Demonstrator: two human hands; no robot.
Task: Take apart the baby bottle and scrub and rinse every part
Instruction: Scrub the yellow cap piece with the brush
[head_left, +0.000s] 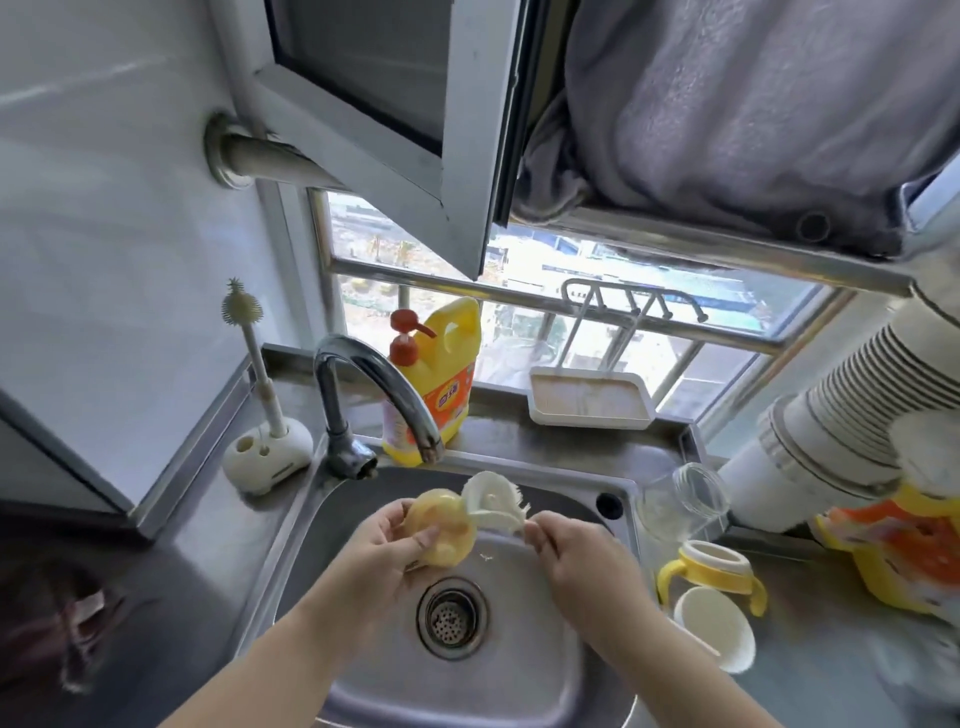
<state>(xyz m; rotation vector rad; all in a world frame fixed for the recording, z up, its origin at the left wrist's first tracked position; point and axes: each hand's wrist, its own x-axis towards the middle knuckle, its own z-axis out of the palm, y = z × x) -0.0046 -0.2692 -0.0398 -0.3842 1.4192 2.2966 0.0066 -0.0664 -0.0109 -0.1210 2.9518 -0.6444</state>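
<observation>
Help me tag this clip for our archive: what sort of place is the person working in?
Most likely a small home kitchen, at the sink by a window. A stainless steel sink with a curved faucet, a yellow pump bottle of dish soap behind it, and baby bottle parts drying on the counter point to it.

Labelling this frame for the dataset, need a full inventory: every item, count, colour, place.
sink: 1, steel, centre, drain strainer in its floor
tap: 1, chrome, behind the sink, no water seen
nipple: 1, pale yellow, over the sink in the left hand
brush: 1, white, against the nipple, held by the right hand
glass bottle: 1, clear, on its side right of the sink
collar with handles: 1, yellow and white, counter right of the sink
cap: 1, white, in front of the collar
soap bottle: 1, yellow, red pump, behind the tap
brush stand: 1, white, left of the tap, holds a thin brush
tray: 1, white, windowsill
left hand: grips the nipple
right hand: grips the brush
</observation>
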